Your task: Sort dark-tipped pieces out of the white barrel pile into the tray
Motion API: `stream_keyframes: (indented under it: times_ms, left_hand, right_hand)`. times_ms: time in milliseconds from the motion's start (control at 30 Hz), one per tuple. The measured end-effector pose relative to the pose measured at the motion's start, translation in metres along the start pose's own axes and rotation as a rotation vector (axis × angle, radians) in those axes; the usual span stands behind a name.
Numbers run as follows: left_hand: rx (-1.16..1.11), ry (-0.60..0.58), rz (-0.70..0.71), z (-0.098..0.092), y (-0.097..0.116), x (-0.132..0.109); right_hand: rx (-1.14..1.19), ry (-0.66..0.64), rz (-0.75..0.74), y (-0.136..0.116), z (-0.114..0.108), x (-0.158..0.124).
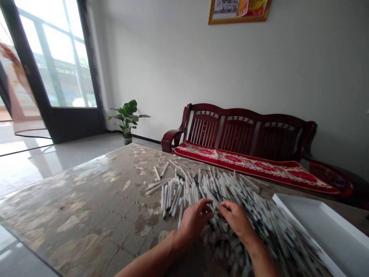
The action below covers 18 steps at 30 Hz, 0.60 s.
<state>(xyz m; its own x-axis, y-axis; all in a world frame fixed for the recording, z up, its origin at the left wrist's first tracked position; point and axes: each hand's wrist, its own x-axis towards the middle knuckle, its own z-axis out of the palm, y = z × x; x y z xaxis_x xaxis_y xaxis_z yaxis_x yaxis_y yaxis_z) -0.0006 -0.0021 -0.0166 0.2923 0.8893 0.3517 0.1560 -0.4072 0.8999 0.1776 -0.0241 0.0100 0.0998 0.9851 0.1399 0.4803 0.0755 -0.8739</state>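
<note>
Loosely curled fingers [203, 211] touch white pens [221, 188].

The person's left hand [194, 223] and right hand [235, 219] are hiding the middle of the heap of white tubes [230, 196], whose near part is blurring into streaks, and the tubes' dark ends are too small to tell apart. The bottom edge is cutting off both forearms [147, 263], the right edge the white tray [325, 227], the top edge the framed picture [239, 9].

White tubes [248, 204] w/ blk ends
</note>
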Motion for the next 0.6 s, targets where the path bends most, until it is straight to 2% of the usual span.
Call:
stream_keyframes:
  times_ms: [67,133,200,267,367,500,600]
  left_hand:
    - [0.096,0.094,0.024,-0.014,0.001,0.006]
    - [0.283,0.183,0.029,-0.033,0.002,0.015]
    - [0.527,0.221,-0.045,-0.052,0.000,0.022]
    - [0.758,0.180,-0.123,-0.068,-0.003,0.026]
    - [0.965,0.048,-0.236,-0.078,-0.009,0.028]
    - [1.010,-0.097,-0.314,-0.078,-0.014,0.027]
    - [0.969,-0.189,-0.317,-0.079,-0.012,0.026]
  right_hand:
    - [0.042,0.108,0.065,0.010,-0.004,0.003]
    - [0.084,0.281,0.123,0.024,-0.012,0.007]
    - [0.114,0.426,0.172,0.038,-0.020,0.011]
    - [0.112,0.488,0.197,0.048,-0.028,0.013]
    - [-0.060,0.484,0.197,0.053,-0.034,0.014]
    - [-0.358,0.524,0.222,0.042,-0.034,0.011]
    - [-0.366,0.505,0.189,0.035,-0.030,0.010]
